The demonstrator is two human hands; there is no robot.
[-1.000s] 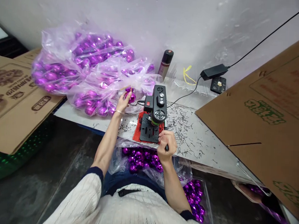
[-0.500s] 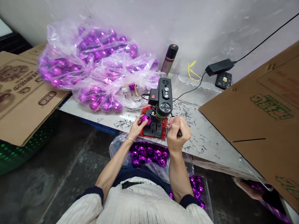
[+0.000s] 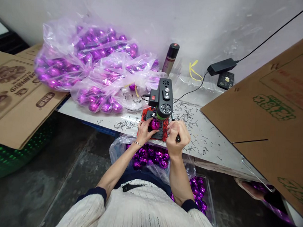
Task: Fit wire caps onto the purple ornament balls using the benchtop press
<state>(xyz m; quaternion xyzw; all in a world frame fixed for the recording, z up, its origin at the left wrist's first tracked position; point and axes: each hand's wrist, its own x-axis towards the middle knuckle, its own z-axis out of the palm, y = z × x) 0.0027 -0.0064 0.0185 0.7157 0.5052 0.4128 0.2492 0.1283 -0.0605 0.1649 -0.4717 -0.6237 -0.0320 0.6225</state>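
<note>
Between the thumb and fingers of my left hand (image 3: pixel 145 131) is a shiny purple ball (image 3: pixel 155 124). The ball sits under the head of a small black bench press machine (image 3: pixel 165 97), above its dark base plate. My right hand (image 3: pixel 177 137) is wrapped around the black-ended lever handle (image 3: pixel 178 138) at the machine's right side. A red mat (image 3: pixel 165 130) strewn with black bits lies under the machine. The contact between the ball and the machine head is hidden from above.
Clear bags of purple balls (image 3: pixel 93 68) lie at the back left. An open bag of balls (image 3: pixel 150 155) is at my lap. A spray can (image 3: pixel 170 59), power adapter (image 3: pixel 222 66) and cardboard box (image 3: pixel 266 107) stand beyond and right. Black scraps litter the white table (image 3: pixel 210 128).
My left hand has brought the purple ball rightward, from the machine's left side to under its head. My right hand keeps its grip on the lever, slightly lower.
</note>
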